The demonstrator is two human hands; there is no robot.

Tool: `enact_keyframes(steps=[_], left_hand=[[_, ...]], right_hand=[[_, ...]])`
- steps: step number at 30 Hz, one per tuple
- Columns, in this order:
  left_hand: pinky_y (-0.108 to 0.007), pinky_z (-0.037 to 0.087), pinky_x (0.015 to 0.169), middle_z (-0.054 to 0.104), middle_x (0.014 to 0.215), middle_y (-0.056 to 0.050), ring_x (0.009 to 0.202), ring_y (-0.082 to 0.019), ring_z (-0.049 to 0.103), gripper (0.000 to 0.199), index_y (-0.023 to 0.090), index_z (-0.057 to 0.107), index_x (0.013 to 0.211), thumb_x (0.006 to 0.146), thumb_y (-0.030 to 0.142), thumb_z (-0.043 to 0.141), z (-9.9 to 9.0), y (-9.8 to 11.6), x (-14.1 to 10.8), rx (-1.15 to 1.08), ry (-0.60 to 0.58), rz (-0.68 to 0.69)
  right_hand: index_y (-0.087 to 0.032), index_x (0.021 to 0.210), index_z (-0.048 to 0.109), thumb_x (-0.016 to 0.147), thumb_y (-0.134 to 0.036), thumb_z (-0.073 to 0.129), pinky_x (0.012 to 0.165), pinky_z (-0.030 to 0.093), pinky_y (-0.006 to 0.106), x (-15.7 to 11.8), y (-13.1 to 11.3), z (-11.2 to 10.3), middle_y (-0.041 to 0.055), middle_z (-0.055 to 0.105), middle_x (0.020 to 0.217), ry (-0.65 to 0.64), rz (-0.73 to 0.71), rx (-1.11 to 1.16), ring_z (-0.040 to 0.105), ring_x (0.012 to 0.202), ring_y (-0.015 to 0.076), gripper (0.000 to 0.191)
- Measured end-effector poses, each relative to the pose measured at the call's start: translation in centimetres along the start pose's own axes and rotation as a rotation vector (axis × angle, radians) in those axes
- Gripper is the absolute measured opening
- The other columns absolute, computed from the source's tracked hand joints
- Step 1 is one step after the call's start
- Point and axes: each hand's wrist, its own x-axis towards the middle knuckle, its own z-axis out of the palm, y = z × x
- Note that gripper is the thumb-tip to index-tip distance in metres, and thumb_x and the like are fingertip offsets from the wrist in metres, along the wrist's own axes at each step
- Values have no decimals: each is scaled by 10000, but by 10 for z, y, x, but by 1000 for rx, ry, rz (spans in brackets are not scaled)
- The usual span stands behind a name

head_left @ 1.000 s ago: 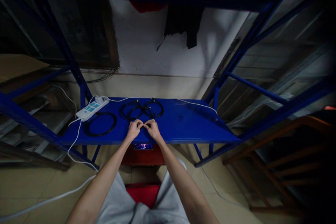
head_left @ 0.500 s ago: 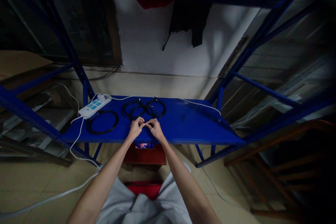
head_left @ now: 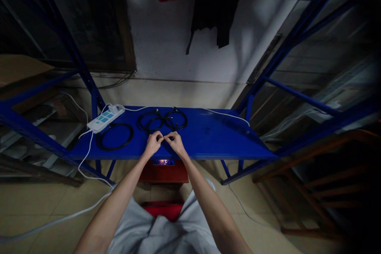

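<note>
Black, thin, flexible cables (head_left: 162, 119) wound into round coils lie on a flat, blue-painted tabletop (head_left: 220, 135) set within a blue metal frame (head_left: 249, 108). Two of these coils overlap near the middle, just beyond the person's hands; a separate round black cable coil (head_left: 110, 149) lies by itself to the left, nearer the front edge.

The bare left hand (head_left: 154, 143) and the bare right hand (head_left: 175, 142) meet just in front of the overlapping pair, above the tabletop, their fingertips almost touching. On each, the grip is a pinch, thumb and forefinger brought together; whether something slim sits between them is too small to tell.

At the left end rests a long white power strip with light-blue socket panels (head_left: 104, 120), a white plug on its far end. One white cord (head_left: 89, 149) drops from its near end over the front edge, and a thin white cable (head_left: 222, 113) runs along the rear. Beneath the front edge, a small lit rectangular screen (head_left: 163, 162) lies on a reddish-brown, flat-topped stool (head_left: 163, 174).
</note>
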Motion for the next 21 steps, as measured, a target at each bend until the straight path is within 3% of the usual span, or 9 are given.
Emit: enact_keyframes(steps=[21], left_hand=[[-290,422,757,661,823,-12,812,-168,608,69,191,661,791,840,203,613,-5,1,2,-94,-44,4]], right_hand=[[-197,791,716,879,-335,589,749,422,308,-1,-3,-1,49,682,805,-5,33,-5,561,820,201,207]])
